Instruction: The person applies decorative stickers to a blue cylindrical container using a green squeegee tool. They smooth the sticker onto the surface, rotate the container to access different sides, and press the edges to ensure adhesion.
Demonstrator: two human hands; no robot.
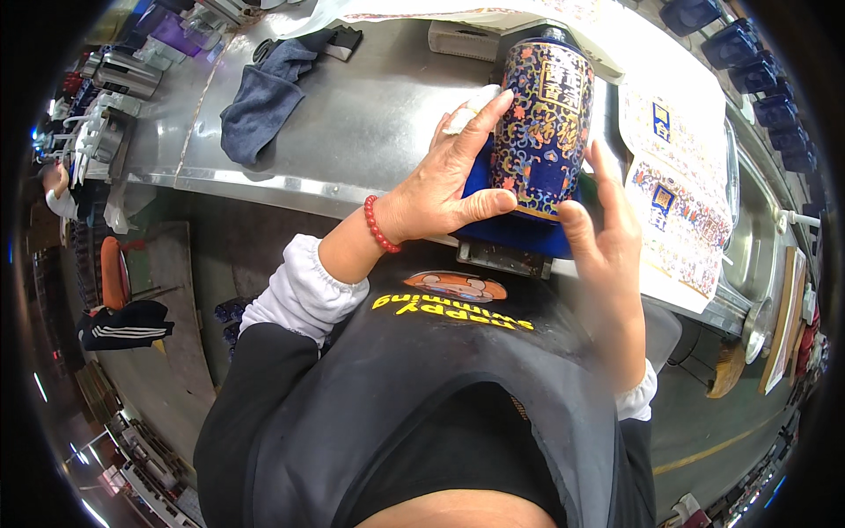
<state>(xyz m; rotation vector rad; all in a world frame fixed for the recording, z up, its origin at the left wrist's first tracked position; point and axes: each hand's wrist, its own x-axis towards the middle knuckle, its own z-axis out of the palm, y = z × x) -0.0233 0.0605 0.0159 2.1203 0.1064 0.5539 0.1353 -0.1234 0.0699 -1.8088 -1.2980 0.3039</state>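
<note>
A dark blue bottle (pixel 539 132) with a dense floral pattern, gold characters and a bare neck lies in front of me, its neck pointing away. Beneath its near end shows a blue support (pixel 519 231). My left hand (pixel 444 180), with a red bead bracelet, is at the bottle's left side, index finger and thumb stretched out against it. White wrapping (pixel 471 110) covers some of that hand's fingers. My right hand (pixel 607 224) stands at the bottle's lower right with fingers apart; its thumb is by the bottom edge, and whether it touches cannot be made out.
Printed patterned sheets (pixel 678 207) lie on the right of the steel table (pixel 370 114). A grey-blue cloth (pixel 264 101) rests at left, and a white box-like block (pixel 464 40) behind the bottle. Several blue bottles (pixel 757 75) line the far right, beyond a steel basin (pixel 753 242).
</note>
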